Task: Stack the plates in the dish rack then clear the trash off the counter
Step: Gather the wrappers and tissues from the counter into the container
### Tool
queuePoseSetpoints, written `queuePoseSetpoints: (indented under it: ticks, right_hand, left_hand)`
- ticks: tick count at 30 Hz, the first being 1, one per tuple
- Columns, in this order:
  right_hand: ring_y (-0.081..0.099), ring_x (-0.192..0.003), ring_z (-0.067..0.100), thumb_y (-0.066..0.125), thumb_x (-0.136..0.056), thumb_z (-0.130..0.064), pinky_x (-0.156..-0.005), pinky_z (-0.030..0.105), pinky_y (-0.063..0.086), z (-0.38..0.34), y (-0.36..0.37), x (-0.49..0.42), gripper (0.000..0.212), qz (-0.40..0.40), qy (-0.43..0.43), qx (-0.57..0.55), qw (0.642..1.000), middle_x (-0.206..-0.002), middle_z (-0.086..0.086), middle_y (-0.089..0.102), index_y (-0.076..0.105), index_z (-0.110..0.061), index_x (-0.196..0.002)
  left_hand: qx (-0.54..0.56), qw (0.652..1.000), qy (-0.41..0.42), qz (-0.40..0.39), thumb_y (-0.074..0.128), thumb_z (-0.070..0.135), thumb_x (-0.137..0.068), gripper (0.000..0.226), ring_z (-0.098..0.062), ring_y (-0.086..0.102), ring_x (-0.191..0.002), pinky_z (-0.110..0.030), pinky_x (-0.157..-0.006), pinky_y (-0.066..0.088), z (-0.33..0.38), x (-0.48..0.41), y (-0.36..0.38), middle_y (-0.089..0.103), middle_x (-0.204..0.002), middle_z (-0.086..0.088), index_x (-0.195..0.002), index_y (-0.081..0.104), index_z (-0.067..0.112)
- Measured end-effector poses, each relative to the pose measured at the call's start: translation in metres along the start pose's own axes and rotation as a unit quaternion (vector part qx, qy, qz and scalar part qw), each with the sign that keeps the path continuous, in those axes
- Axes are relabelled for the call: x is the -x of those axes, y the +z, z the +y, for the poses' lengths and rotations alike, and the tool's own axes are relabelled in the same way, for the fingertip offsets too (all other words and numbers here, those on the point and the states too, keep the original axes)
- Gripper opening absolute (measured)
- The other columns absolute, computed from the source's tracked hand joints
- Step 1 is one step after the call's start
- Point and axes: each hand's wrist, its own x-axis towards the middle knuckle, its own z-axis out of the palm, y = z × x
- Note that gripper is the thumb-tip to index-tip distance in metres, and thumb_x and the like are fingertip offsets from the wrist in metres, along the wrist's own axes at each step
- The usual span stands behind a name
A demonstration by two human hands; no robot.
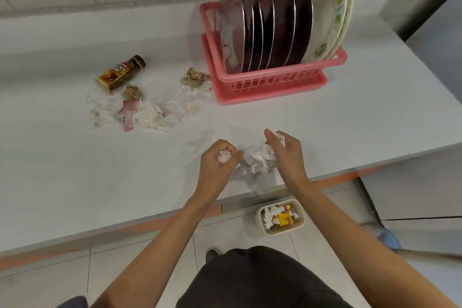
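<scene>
On my feed both hands are working at the near edge of the desk (75,182). The left hand (218,165) is curled into a fist round a small white wad (224,157). The right hand (287,155), just beside it, grips a larger crumpled tissue (258,157) that bunches out between the two hands.

Far right on the desk stands the pink dish rack (275,77). A row of steel plates (265,22) stands on edge in it, with floral plates (330,15) leaning at the right end.

The rest of the trash lies to the left, well apart from the hands:
- a brown-capped jar (120,74) on its side
- a brown paper ball (133,92) just beside the jar
- a second brown ball (195,76) close to the rack's left corner
- white tissues with a pink wrapper (140,114)
- some clear plastic (182,100) (hard to make out against the white desk)

On the floor below the desk edge, under the right hand, a small bin (300,222) holds white tissue and a yellow wrapper (283,217).
</scene>
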Motion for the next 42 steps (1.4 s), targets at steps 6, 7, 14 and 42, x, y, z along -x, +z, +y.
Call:
queuePoseSetpoints:
  ticks: [6,7,14,42]
  right_hand:
    - [0.043,-0.061,0.021,0.057,-0.096,-0.032,-0.058,0.029,0.037,0.035,-0.094,0.030,0.048,0.041,0.004,-0.001,0.999,-0.065,0.020,0.043,0.045,0.011,-0.076]
    - [0.042,-0.060,0.020,0.057,-0.096,-0.031,-0.057,0.028,0.037,0.043,-0.110,0.036,0.048,0.041,0.011,-0.003,0.999,-0.065,0.018,0.043,0.044,0.010,-0.075]
    - [0.043,-0.060,0.010,0.054,-0.097,-0.018,-0.055,0.022,0.036,0.148,-0.203,0.056,0.033,0.044,0.095,0.003,0.995,-0.062,0.001,0.045,0.052,-0.006,-0.066]
    - [0.058,-0.104,0.020,0.070,-0.084,-0.030,-0.094,0.031,0.046,0.660,-0.208,-0.051,0.045,0.063,0.323,0.021,0.944,-0.112,0.002,0.060,0.053,-0.013,-0.123]
  left_hand:
    - [-0.033,0.998,-0.034,-0.047,0.072,0.001,-0.076,0.029,-0.008,0.046,-0.064,-0.019,-0.063,0.037,-0.004,0.037,0.092,0.050,-0.068,0.005,-0.067,0.050,0.017]
    - [-0.036,0.997,-0.035,-0.053,0.070,0.000,-0.075,0.027,-0.008,0.046,-0.064,-0.018,-0.063,0.037,-0.005,0.044,0.107,0.050,-0.069,0.005,-0.068,0.050,0.016]
    - [-0.036,0.989,-0.137,-0.030,0.072,0.004,-0.079,0.024,-0.006,0.052,-0.063,-0.015,-0.057,0.040,-0.066,0.093,0.208,0.056,-0.069,0.006,-0.069,0.055,0.019]
    - [-0.317,0.890,-0.290,-0.155,0.075,0.033,-0.067,0.064,-0.029,0.055,-0.114,-0.042,-0.100,0.045,-0.616,0.026,0.344,0.056,-0.123,-0.010,-0.124,0.051,0.015]
